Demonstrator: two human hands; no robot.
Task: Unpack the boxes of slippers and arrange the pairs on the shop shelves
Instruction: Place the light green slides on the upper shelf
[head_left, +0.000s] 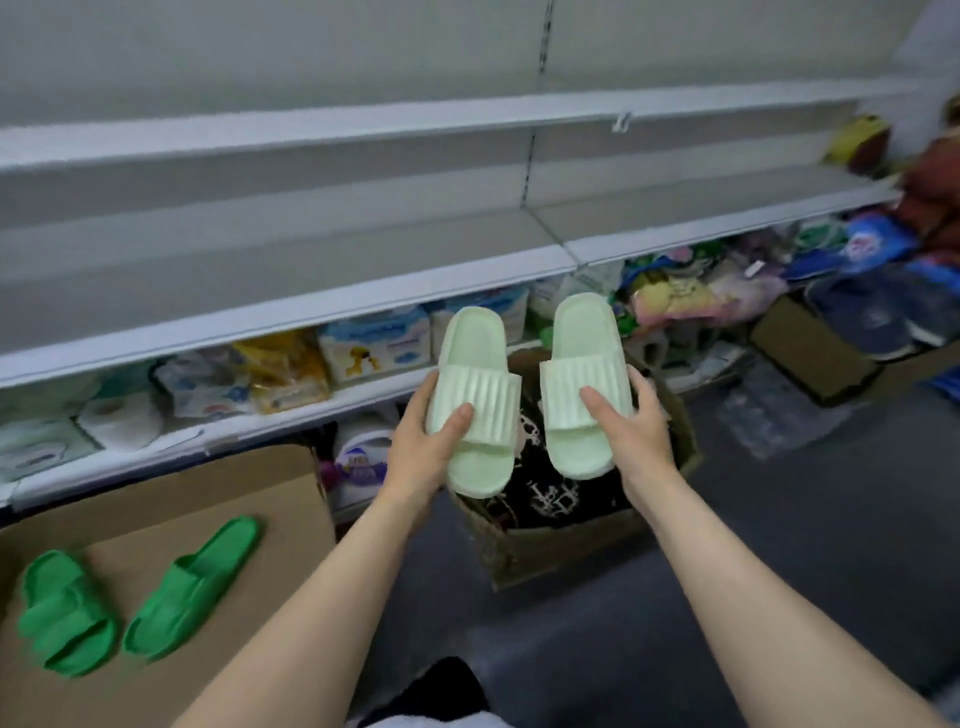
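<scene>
My left hand (423, 441) grips one pale mint-green foam slipper (475, 400), my right hand (636, 431) its twin (584, 384). Both lie heels away from me. The bare white shelf (291, 270) lies just beyond, equally near both hands.

Even, cool, flat light; soft shadows only, darkest under the shelves (291, 312). No glare. Wide-angle bend curves shelf edges toward the frame borders. Right-side goods (883, 249) and far corners smeared, blurred; centre fairly sharp, slightly soft overall.
</scene>
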